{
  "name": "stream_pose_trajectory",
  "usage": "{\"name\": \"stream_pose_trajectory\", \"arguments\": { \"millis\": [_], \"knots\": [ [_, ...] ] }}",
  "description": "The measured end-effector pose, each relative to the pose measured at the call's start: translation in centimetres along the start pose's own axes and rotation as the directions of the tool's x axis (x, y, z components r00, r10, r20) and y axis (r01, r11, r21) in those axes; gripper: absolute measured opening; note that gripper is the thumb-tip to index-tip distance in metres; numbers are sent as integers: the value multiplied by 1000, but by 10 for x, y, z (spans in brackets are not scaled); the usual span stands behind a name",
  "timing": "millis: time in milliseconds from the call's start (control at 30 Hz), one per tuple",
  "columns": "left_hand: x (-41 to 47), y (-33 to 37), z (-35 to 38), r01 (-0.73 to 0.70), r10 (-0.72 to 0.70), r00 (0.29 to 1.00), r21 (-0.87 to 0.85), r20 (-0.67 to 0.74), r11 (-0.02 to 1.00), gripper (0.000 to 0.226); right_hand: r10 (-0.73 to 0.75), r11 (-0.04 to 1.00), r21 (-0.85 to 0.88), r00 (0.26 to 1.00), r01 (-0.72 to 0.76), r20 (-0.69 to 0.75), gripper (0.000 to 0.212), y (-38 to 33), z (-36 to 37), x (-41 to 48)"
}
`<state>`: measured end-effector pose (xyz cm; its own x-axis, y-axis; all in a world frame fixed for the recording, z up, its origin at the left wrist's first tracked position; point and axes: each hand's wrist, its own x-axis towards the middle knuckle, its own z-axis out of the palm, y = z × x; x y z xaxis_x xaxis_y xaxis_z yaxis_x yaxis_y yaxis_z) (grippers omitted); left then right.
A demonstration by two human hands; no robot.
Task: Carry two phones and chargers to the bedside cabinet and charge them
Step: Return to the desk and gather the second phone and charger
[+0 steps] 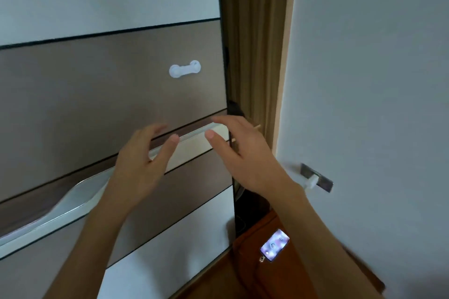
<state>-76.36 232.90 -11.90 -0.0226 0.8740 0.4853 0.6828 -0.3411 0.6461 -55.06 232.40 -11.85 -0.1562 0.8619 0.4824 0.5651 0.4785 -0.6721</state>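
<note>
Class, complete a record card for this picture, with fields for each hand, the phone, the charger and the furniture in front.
left hand: open, fingers spread, holding nothing, raised before the long white handle of the wardrobe
right hand: open, holding nothing, at the wardrobe's edge
phone: one in view, screen lit, lying on the wooden bedside cabinet
charger plug: white, in the wall socket
child lock: white, on a brown wardrobe panel

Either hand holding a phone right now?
No: the left hand and right hand are open and empty, while a lit phone lies on the wooden cabinet.
</note>
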Motion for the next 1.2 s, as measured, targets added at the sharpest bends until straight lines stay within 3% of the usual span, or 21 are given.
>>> {"name": "stream_pose_trajectory", "arguments": {
  "millis": [333, 700, 900, 1200],
  "knots": [
    [-88, -33, -124, 183, -144, 967, 177, -211, 967, 47, -186, 972, 176, 967, 155, 175, 46, -92, 91, -12],
    [-225, -72, -275, 367, -253, 882, 243, -397, 898, 54, -357, 904, 348, 886, 247, 298, 39, -231, 203, -85],
    [-334, -90, -369, 466, -305, 826, 269, -474, 843, 57, -462, 856, 426, 802, 292, 378, 41, -332, 267, -150],
    [-504, -116, -481, 645, -400, 681, 242, -614, 725, 55, -596, 790, 506, 628, 346, 501, 47, -459, 360, -262]
  ]
}}
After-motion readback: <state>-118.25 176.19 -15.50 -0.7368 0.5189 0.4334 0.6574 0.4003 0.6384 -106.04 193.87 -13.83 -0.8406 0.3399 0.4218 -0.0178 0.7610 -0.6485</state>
